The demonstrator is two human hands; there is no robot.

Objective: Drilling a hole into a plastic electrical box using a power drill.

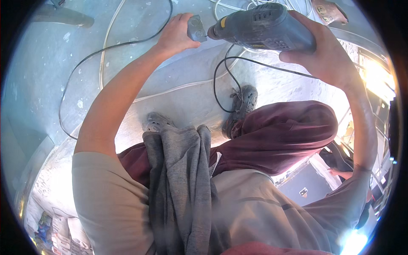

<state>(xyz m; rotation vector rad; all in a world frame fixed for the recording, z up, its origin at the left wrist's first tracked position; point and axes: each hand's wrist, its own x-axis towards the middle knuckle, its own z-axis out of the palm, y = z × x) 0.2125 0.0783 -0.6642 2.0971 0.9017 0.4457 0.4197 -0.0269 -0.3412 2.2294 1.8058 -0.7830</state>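
Note:
Held in my right hand is a dark power drill with a yellow band near its chuck, pointing left. My fingers wrap its rear end. Its thin bit reaches the side of a small grey metal block with holes in it. Whether the bit has entered the block I cannot tell. My left hand grips that block from the left, thumb below and fingers behind it. The drill's black cord loops beneath my right hand.
Pale cables and a black cable cross the grey floor. A brown bag lies at the far right, near coiled white cable. A grey cloth hangs over my lap. Another person's hand shows at the right.

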